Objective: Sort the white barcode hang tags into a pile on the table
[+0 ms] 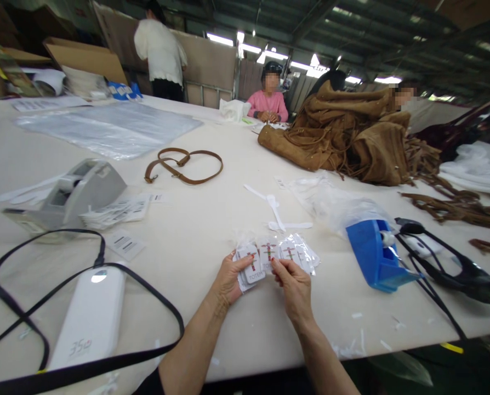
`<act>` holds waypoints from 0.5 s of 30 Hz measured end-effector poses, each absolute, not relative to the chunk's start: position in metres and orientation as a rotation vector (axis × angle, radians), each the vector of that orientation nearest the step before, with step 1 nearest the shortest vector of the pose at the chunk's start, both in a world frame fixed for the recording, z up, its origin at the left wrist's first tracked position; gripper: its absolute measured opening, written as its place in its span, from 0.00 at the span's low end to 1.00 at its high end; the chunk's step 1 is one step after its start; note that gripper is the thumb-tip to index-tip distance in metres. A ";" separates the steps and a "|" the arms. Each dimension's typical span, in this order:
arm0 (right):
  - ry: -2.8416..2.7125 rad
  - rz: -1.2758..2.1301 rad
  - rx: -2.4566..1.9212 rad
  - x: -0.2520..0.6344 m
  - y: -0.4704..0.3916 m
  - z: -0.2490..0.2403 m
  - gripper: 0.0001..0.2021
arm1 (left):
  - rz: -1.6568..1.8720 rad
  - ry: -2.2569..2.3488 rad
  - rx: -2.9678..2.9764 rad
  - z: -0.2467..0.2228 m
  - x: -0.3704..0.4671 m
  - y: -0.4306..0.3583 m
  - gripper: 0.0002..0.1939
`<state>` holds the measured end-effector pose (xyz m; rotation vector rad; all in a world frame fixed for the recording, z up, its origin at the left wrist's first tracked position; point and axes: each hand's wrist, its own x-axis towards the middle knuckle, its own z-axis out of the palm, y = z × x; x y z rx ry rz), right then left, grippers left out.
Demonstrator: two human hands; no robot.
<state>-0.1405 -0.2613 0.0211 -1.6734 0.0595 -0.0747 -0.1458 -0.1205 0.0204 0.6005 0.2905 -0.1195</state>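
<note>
My left hand (pixel 229 278) is closed round a small stack of white printed tags (pixel 251 269) in clear plastic sleeves, thumb on top. Between thumb and finger, my right hand (pixel 293 285) pinches the lower edge of another sleeved tag (pixel 269 251) with a red and green figure on it. More sleeved tags (pixel 296 249) fan out on the table behind the right hand. White plastic strips (pixel 273 208) lie just beyond them. A blue tape dispenser (pixel 376 255) stands to the right of my hands.
At left are a grey tape dispenser (pixel 80 189), barcode labels (pixel 117 211) and a white power bank (pixel 91 318) with a looping black cable. A brown strap (pixel 191 167) lies farther back. Brown suede bags (pixel 343 131) pile up at back right. A person in pink (pixel 269 104) sits across.
</note>
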 end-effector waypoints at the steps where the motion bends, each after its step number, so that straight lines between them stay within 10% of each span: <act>1: 0.078 -0.109 -1.669 -0.137 -0.268 0.022 0.21 | -0.118 0.302 0.597 0.021 -0.146 -0.120 0.18; 8: 0.059 -0.491 -2.199 -0.129 -0.294 0.030 0.28 | -0.128 0.315 0.597 0.026 -0.147 -0.119 0.18; 15: -0.106 0.069 -1.748 -0.150 -0.244 0.020 0.19 | -0.140 0.232 0.623 0.022 -0.150 -0.120 0.20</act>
